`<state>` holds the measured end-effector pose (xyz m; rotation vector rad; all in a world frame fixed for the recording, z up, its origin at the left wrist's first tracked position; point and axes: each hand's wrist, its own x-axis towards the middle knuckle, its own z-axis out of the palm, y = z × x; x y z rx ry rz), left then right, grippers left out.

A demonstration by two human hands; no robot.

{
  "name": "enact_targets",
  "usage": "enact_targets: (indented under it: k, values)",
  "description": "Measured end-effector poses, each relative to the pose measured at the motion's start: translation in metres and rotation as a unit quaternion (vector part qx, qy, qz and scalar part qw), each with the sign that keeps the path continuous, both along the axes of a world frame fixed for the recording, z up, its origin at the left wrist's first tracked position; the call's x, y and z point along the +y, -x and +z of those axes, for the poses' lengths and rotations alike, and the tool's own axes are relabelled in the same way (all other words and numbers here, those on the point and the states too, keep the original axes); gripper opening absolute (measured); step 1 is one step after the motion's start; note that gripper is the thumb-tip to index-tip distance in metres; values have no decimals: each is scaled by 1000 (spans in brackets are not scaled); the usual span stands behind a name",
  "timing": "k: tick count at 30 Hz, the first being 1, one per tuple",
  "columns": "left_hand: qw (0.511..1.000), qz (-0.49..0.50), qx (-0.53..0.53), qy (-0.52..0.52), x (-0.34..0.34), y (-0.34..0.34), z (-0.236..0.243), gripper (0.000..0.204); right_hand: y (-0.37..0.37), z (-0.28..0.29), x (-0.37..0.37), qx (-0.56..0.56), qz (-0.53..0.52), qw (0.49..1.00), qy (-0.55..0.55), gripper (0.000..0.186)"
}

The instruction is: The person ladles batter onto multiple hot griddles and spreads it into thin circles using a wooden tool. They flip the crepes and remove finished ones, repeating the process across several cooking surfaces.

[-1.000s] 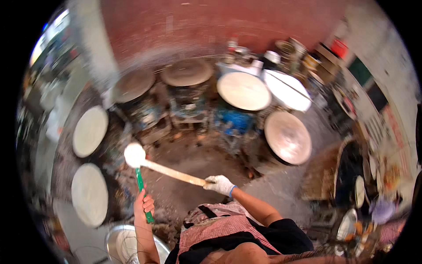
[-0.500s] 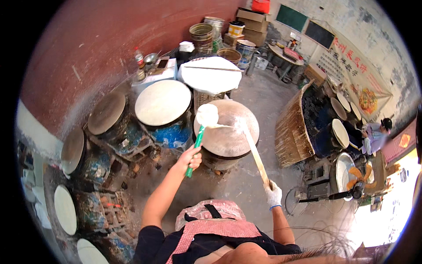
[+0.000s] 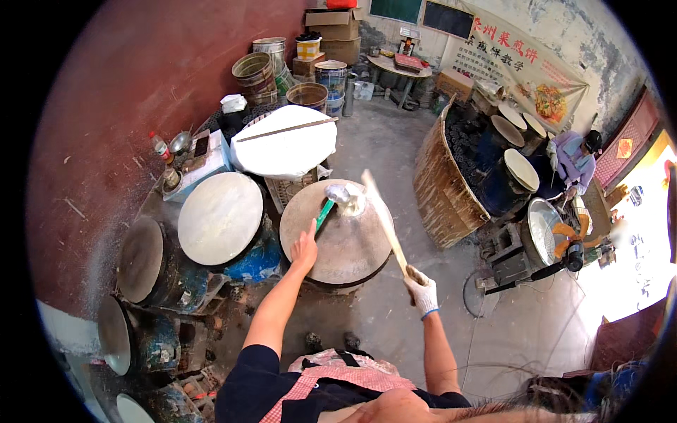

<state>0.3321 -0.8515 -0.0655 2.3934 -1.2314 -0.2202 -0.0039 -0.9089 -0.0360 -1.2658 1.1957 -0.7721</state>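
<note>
Head view: left hand (image 3: 305,248) clamped on the green-handled ladle (image 3: 337,193), its bowl at the batter (image 3: 356,205) on the round griddle (image 3: 331,248); right hand (image 3: 422,290) gripping a wooden paddle (image 3: 386,222) by its end; ladle probably light, stiff, best held mid-handle, batter soft, sticky.

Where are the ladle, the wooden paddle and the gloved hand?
Ladle (image 3: 325,213): head view, on its green handle.
Wooden paddle (image 3: 387,224): head view, middle of its length.
Gloved right hand (image 3: 423,291): head view, on the white glove.
</note>
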Motion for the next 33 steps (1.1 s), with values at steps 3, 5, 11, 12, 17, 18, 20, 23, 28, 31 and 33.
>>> enact_targets:
  k: [3, 5, 11, 12, 17, 18, 20, 23, 28, 31, 33]
  values:
    - [998, 23, 62, 20, 0, 1, 6, 64, -43, -28, -7, 101, -14, 993, 58, 35]
    - [984, 62, 149, 80, -9, -5, 23, 66, -63, -41, -14, 227, 7, 966, 121, 34]
    - [894, 29, 309, 323, 45, -35, 50, 66, -86, -74, -16, 68, -15, 997, 29, 41]
    - [866, 53, 407, 286, 64, -33, 57, 65, -114, -64, -9, 41, -4, 999, -18, 42]
    - [815, 138, 539, 163, 171, -2, 26, 64, -99, -49, -33, 185, 50, 976, 103, 41]
    - [806, 168, 544, 163, 190, 4, 27, 64, -78, -60, -41, 154, 23, 982, 108, 41]
    - [772, 212, 577, 160, 218, 15, 27, 66, -70, -74, -33, 90, -35, 993, 73, 40]
    - [748, 232, 600, 162, 230, 19, 30, 67, -127, -61, 0, 2, 24, 1000, -8, 40]
    - [748, 225, 606, 148, 245, 8, 51, 67, -106, 1, -20, 125, 59, 988, -63, 41]
    - [733, 238, 619, 152, 250, 8, 48, 68, -92, -15, -26, 92, -15, 992, -86, 40]
    - [709, 251, 638, 165, 246, 10, 45, 68, -123, -36, -12, 28, 50, 997, -57, 39]
